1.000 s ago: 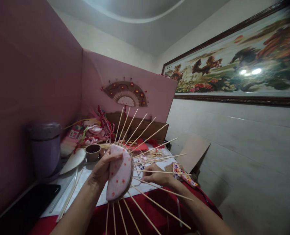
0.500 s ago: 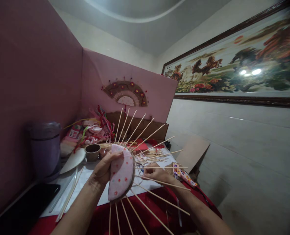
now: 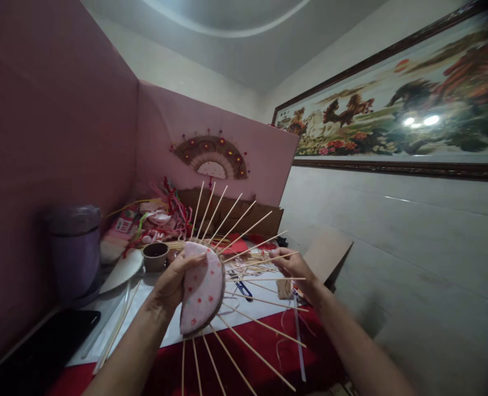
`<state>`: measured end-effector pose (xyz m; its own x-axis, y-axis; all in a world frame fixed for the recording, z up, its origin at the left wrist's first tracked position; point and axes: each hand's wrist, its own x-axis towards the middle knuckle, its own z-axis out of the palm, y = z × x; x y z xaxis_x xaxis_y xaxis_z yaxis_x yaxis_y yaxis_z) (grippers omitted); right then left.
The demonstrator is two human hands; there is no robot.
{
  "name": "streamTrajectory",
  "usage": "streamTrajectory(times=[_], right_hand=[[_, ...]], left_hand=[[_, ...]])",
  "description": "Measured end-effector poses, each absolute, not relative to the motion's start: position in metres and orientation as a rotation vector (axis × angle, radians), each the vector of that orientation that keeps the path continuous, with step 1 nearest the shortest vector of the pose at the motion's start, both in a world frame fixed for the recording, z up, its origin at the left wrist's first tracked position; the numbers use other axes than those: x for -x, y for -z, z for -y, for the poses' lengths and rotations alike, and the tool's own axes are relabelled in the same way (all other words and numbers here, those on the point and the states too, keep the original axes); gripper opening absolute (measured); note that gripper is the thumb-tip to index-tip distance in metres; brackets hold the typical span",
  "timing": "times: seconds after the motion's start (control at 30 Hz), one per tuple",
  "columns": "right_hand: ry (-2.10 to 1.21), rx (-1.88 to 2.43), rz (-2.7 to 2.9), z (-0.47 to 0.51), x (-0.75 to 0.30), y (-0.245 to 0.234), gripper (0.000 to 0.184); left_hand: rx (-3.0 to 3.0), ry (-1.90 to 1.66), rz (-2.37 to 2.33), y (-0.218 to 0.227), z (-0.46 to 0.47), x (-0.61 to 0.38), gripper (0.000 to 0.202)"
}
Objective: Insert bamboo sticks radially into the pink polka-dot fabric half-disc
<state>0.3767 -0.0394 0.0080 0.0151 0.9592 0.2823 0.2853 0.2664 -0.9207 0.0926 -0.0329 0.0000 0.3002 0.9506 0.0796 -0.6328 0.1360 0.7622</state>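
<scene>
My left hand [image 3: 170, 283] grips a half-round fan base [image 3: 202, 291] covered in pale pink cloth with red dots, its thumb lying across the front. Several thin wooden sticks [image 3: 252, 323] spread out like rays from the curved edge of this base. On the right, my right hand [image 3: 294, 268] is closed in a pinch beside the outer end of one stick. Whether its fingers hold that stick or something thin such as a thread cannot be made out. Below the sticks, a blue utility knife [image 3: 242, 290] lies on the white sheet [image 3: 177, 324].
A finished fan [image 3: 210, 157] hangs on the pink panel ahead. To the left stand a purple lidded tumbler [image 3: 73, 258] and a small brown cup [image 3: 155, 256], with a black phone [image 3: 49, 346] nearer. Ribbons [image 3: 161, 217] pile up behind. A clear glue stick [image 3: 300, 341] lies on the red cloth [image 3: 252, 352].
My right hand has moved outward, right and slightly up, from near the curved edge to the stick ends. The fan base has shifted slightly left, still in my left hand. The knife is now uncovered.
</scene>
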Motion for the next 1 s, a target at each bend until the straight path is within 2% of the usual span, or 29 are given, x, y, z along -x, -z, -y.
streamTrajectory(times=[0.2,0.4,0.63,0.8,1.0], right_hand=[[-0.979,0.945,1.389,0.061,-0.393,-0.041,0.035],[-0.844,0.838,1.449,0.086,-0.388,-0.060,0.030],[-0.878,1.098,1.722,0.101,-0.392,-0.056,0.015],[-0.927,1.035,1.594,0.092,-0.403,-0.052,0.018],[-1.030,1.241,1.700,0.082,-0.389,-0.031,0.021]], left_hand=[[-0.800,-1.225,-0.491,0.000,0.031,-0.093,0.018],[-0.872,-1.210,-0.541,0.001,0.031,-0.094,0.020],[-0.786,-1.233,-0.459,-0.002,0.029,-0.089,0.017],[-0.807,-1.193,-0.435,-0.004,0.032,-0.089,0.015],[-0.705,-1.224,-0.469,-0.003,0.031,-0.088,0.010]])
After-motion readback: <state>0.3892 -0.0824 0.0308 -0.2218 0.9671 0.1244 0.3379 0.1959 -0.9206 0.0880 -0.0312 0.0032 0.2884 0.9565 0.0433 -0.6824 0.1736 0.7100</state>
